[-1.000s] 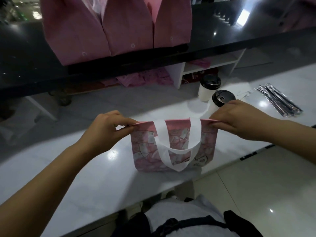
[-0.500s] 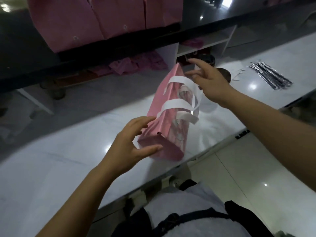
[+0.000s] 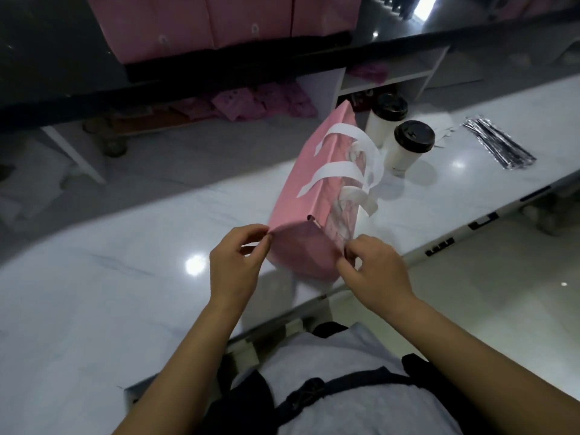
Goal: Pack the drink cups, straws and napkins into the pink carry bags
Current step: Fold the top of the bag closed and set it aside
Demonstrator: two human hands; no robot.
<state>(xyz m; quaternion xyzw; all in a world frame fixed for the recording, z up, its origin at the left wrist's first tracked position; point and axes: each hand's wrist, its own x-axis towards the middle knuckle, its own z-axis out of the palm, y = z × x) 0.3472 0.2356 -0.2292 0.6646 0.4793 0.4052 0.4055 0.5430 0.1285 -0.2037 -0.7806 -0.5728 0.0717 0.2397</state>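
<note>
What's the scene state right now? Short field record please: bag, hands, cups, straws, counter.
bag: pink carry bag on its side on the counter, white handles loose, nothing visibly packed
left hand: pinching near end of bag, left edge
right hand: pinching same end, right edge
cups: two lidded cups upright beyond the bag, outside it
straws: wrapped straws bundled at far right
counter: white counter

Both forearms extended forward; left hand (image 3: 233,265) and right hand (image 3: 375,271) pinching, apparently thumb-to-finger, slightly blurred.
</note>
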